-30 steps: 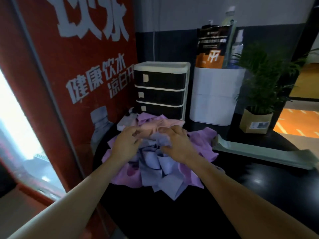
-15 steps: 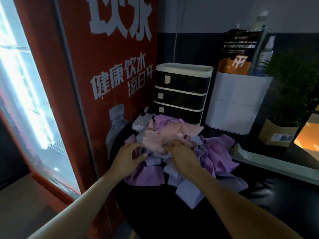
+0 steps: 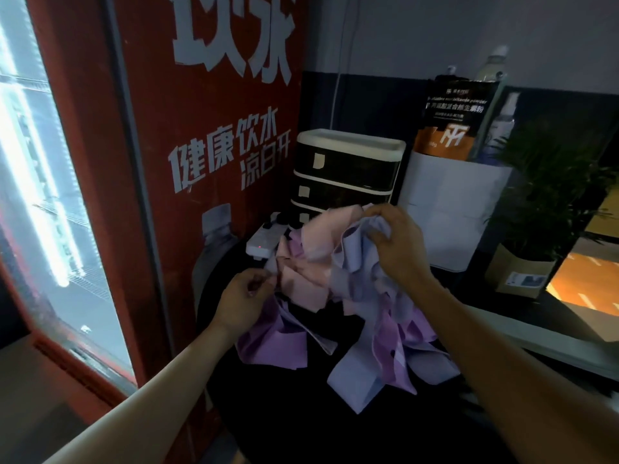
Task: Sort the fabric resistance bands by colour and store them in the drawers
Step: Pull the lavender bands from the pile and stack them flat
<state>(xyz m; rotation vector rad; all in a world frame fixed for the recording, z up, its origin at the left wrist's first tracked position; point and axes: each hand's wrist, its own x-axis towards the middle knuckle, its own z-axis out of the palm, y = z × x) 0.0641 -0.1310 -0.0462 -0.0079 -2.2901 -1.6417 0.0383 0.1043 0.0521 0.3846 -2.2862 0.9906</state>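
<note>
Big red drinks fridge (image 3: 207,135) fills the left side, hard against the dark table (image 3: 301,423); behind the pile sits the small drawer unit (image 3: 345,175), all three drawers looking closed, with a white box (image 3: 452,209) and a potted plant (image 3: 549,202) to its right. The fabric bands (image 3: 375,316) are heaped in the middle of the table in a tangle of pink, lilac and purple; they look light, floppy and not slippery, so I'd guess they snag on each other rather than slide free; best bet is pinching one band at a loose end or fold and teasing it out. Right hand (image 3: 398,249) is lifted above the heap, fingers curled around a bunch of lilac bands, pink ones draped alongside; left hand (image 3: 244,296) is lower, fingertips pinching an edge at the pile's left side. White power strip (image 3: 264,239) sits just beside the heap near the drawers, so dangling bands could drag over it.
</note>
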